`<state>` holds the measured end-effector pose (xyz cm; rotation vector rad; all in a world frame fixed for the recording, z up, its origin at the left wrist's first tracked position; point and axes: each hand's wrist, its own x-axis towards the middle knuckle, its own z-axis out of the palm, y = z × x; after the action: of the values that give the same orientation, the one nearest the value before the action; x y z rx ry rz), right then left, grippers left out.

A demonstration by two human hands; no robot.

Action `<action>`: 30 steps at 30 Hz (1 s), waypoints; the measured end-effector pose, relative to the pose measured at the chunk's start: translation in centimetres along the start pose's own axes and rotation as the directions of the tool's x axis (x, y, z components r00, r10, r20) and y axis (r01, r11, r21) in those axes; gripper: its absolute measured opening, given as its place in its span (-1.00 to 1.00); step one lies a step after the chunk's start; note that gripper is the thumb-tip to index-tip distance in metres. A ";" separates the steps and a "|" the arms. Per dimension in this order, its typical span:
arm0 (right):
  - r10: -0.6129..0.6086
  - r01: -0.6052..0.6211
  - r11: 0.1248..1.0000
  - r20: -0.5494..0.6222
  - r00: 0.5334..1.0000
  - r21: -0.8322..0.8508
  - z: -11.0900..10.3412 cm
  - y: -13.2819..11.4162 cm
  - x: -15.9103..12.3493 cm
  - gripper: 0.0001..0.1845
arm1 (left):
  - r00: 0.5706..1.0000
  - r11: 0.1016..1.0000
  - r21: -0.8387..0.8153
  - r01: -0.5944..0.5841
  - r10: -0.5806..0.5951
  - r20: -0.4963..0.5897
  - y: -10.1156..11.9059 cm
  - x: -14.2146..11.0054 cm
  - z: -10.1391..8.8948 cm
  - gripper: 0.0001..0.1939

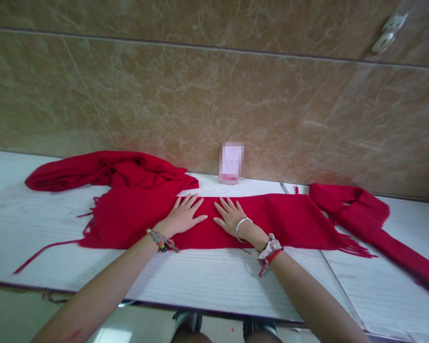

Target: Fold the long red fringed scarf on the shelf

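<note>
- A red scarf (286, 219) lies flat across a white table (207, 276), stretched lengthwise under a person's two bare hands.
- The left hand (180, 216) rests palm down on the scarf, left of its middle, fingers spread and released, gripping nothing.
- The right hand (232, 219) lies just beside it, also palm down on the cloth, fingers fanned and straight, likewise free of any grip.
- The scarf's fringe (355, 246) fans out on the table at the right end; more tassels show at the left, where a long strand (45, 252) trails toward the near edge.
- A red bundle (128, 169) sits in loose folds at upper left, meeting the scarf's far edge; whether the two join, one cannot tell.
- At right, a red strip (366, 214) bends in a loop near the wall (164, 105) and runs out of view beside the scarf's end.
- A pale pink object (231, 162), blurred, stands at the foot of the marbled brown wall, beyond the hands.
- A beaded bracelet (161, 239) circles the left wrist; a silver bangle (239, 229) and a scrunchie (270, 247) ring the right.
- High on the wall at right, a white fitting (384, 42) is mounted.
- Shoes (186, 320) show below the table's near edge.
</note>
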<state>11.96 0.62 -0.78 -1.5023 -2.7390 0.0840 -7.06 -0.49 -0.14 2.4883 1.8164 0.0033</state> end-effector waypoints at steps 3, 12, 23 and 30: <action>0.021 -0.021 1.000 0.019 1.000 0.002 0.1 -0.1 0.0 -0.39 | 0.995 0.995 0.081 0.050 -0.042 -0.093 -1.3 -1.1 -0.2 -0.44; 0.018 -0.017 1.000 0.006 1.000 -0.023 0.2 0.1 0.1 -0.39 | 0.868 0.916 -0.113 0.385 -0.402 -0.292 -14.2 -7.3 -2.7 -0.47; 0.010 -0.011 0.999 -0.019 1.000 -0.037 0.4 0.1 0.1 -0.40 | 0.826 0.600 -0.718 0.353 -0.560 -0.062 -17.0 -7.5 -8.8 -0.64; 0.006 -0.007 1.000 -0.025 1.000 -0.025 0.5 0.2 0.1 -0.40 | 0.777 0.634 -0.580 0.512 -0.629 -0.002 -16.5 -7.1 -10.7 -0.74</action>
<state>12.08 0.84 -1.33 -1.5081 -2.7265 0.0306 -25.30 -1.73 9.93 1.4800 2.2063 0.6797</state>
